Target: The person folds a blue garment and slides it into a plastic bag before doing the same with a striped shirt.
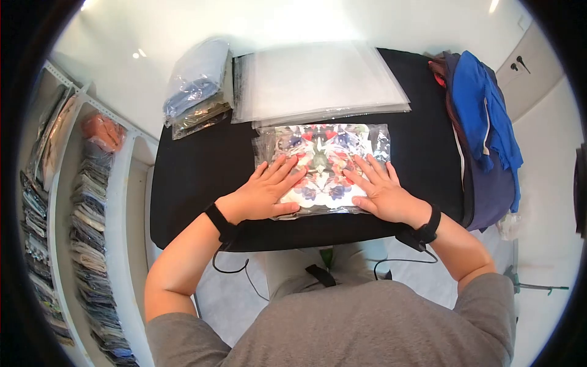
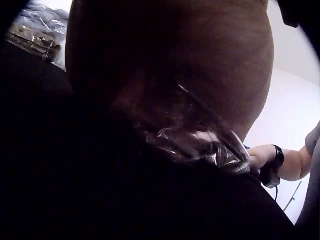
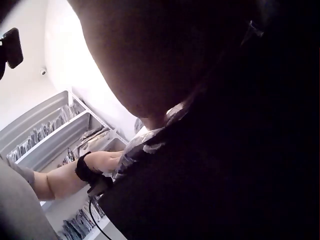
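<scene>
A folded garment with a floral print (image 1: 321,160), white with red and blue flowers, lies flat in a clear plastic bag (image 1: 380,136) on the black-covered table. My left hand (image 1: 264,191) rests palm down on the bag's left side, its fingers spread over the print. Opposite it, my right hand (image 1: 385,191) presses flat on the right side, fingers also spread. Crinkled clear plastic (image 2: 220,156) shows below the left palm in the left wrist view. In the right wrist view the bag's edge (image 3: 145,142) runs under the right hand, and most of the garment is hidden.
Behind the bag lies a stack of clear plastic bags (image 1: 318,79). Bagged folded clothes (image 1: 199,82) are piled at the back left. Loose clothes, a blue one (image 1: 474,98) on top, hang over the table's right end. Shelves (image 1: 119,183) of bagged garments stand at left.
</scene>
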### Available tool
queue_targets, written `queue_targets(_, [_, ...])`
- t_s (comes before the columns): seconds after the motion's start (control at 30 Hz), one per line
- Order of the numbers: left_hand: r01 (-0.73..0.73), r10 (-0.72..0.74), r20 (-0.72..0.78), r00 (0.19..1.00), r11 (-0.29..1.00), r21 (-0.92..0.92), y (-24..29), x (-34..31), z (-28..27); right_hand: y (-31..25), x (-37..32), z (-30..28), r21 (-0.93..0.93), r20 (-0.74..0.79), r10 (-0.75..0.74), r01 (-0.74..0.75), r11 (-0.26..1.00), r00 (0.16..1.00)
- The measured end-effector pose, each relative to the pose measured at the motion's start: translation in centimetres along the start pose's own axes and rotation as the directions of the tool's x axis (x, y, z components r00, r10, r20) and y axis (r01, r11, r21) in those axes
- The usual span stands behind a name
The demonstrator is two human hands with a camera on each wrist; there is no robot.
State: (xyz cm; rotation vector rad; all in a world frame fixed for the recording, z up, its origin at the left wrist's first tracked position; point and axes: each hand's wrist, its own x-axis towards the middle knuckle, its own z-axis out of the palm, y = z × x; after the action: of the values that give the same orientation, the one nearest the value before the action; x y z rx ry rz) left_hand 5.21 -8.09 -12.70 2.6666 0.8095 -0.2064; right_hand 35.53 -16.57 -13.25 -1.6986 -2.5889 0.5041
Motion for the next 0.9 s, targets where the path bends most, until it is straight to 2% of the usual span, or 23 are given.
queue_targets(0.07, [-0.001, 0.001, 0.008, 1.0, 1.0, -0.014, -0.1, 0.2, 0.1, 0.2, 0.0, 0.1, 0.011, -0.006, 0.0, 0.0, 1.0, 1.0])
queue_targets(0.13, [-0.003, 0.003, 0.014, 1.0, 1.0, -0.015, -0.1, 0.2, 0.0, 0.5, 0.0, 0.8, -0.015, -0.08, -0.022, 0.021, 1.0, 0.997])
queue_targets(0.23, [0.003, -0.003, 0.021, 1.0, 1.0, -0.024, -0.2, 0.2, -0.1, 0.8, 0.1, 0.8, 0.023, -0.073, -0.024, 0.026, 0.999, 0.997])
queue_targets(0.3, [-0.023, 0.022, -0.019, 1.0, 0.999, -0.043, -0.1, 0.1, -0.5, 0.8, 0.0, 0.7, 0.04, -0.104, -0.031, 0.036, 0.999, 0.994])
queue_targets(0.4, [-0.086, 0.061, -0.27, 0.961, 0.993, -0.082, 0.9, -0.8, -1.0, 0.1, -0.7, 0.7, 0.096, -0.187, -0.026, 0.045, 0.994, 0.982])
queue_targets(0.43, [-0.086, 0.063, -0.271, 0.961, 0.993, -0.076, 1.3, -1.5, -1.2, -0.4, -1.2, 0.7, 0.041, -0.2, 0.007, 0.001, 0.999, 0.98])
queue_targets(0.47, [-0.092, 0.071, -0.336, 0.939, 0.995, -0.046, 2.7, -2.4, -2.1, -0.7, -1.6, 0.7, -0.012, -0.212, 0.042, -0.045, 0.999, 0.976])
queue_targets(0.5, [-0.096, 0.082, -0.398, 0.914, 0.995, -0.016, 3.7, -3.2, -2.4, -0.6, -1.7, 1.1, -0.009, -0.214, 0.044, -0.047, 0.999, 0.976])
queue_targets(0.57, [-0.12, 0.111, -0.396, 0.911, 0.993, 0.001, 4.3, -4.3, -1.8, -0.5, -1.9, 2.0, 0.048, -0.268, 0.062, -0.05, 0.998, 0.961])
queue_targets(0.7, [-0.09, 0.11, -0.407, 0.907, 0.994, 0.066, 4.1, -5.0, -0.7, -0.3, -1.6, 1.6, 0.057, -0.268, 0.058, -0.044, 0.997, 0.962])
queue_targets(0.77, [-0.059, 0.091, -0.415, 0.905, 0.994, 0.089, 3.8, -5.1, -0.1, -0.2, -1.5, 0.7, 0.086, -0.197, 0.055, -0.039, 0.996, 0.979])
queue_targets(0.83, [0.015, -0.032, -0.397, 0.917, 0.999, -0.048, 3.3, -5.0, 0.8, 0.3, -1.2, 0.1, 0.116, -0.17, 0.056, -0.037, 0.993, 0.984])
queue_targets(0.9, [0.008, -0.017, -0.403, 0.915, 1.0, -0.024, 2.9, -4.8, 1.2, 0.4, -1.5, -0.5, 0.183, -0.136, 0.053, -0.028, 0.983, 0.989])
